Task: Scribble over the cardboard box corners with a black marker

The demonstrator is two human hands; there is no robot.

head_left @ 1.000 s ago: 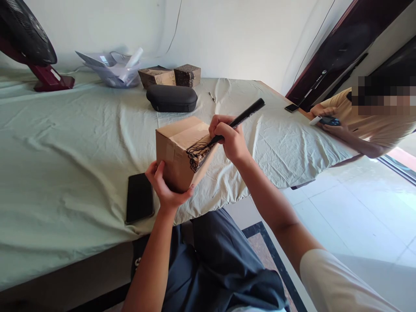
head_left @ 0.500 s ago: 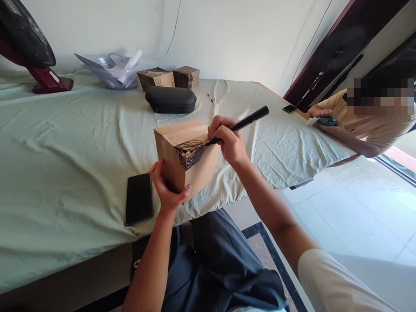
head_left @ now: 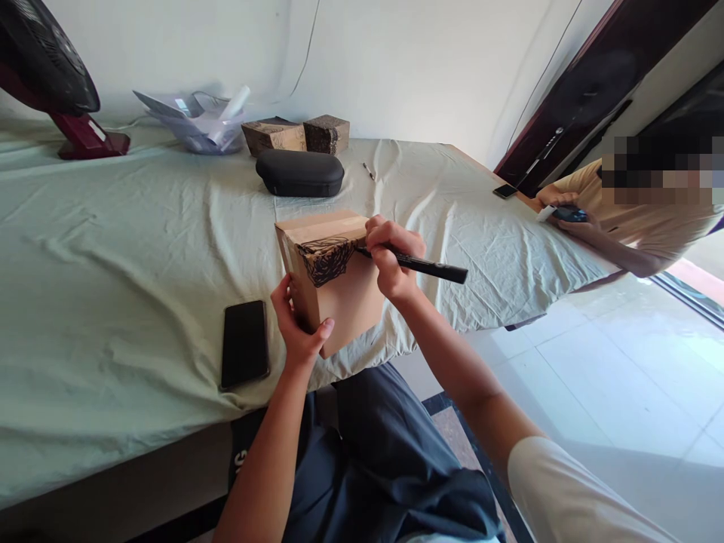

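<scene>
A brown cardboard box [head_left: 346, 302] stands tilted near the table's front edge, black scribbled lines covering its upper corner and part of the top rim. My left hand [head_left: 299, 324] grips its lower left corner, thumb on the near face and fingers around the left side. Held in my right hand [head_left: 394, 253] is a black marker [head_left: 433, 268], its tip at the upper part of the near face beside the scribbles. The marker's back end points right and slightly down. Left of the box lies a black smartphone [head_left: 244, 345].
Behind the box are a black zip case [head_left: 299, 173], two scribbled cardboard boxes [head_left: 326, 134], a small pen [head_left: 369, 171] and a clear plastic basin [head_left: 212, 139]. A fan [head_left: 93, 139] stands at far left. Another person [head_left: 639, 226] sits at right, holding a dark object; a phone [head_left: 505, 191] lies nearby.
The marker has swung from pointing up-right to pointing slightly down-right, its tip now on the near face. The box has turned a little, showing more of that face.
</scene>
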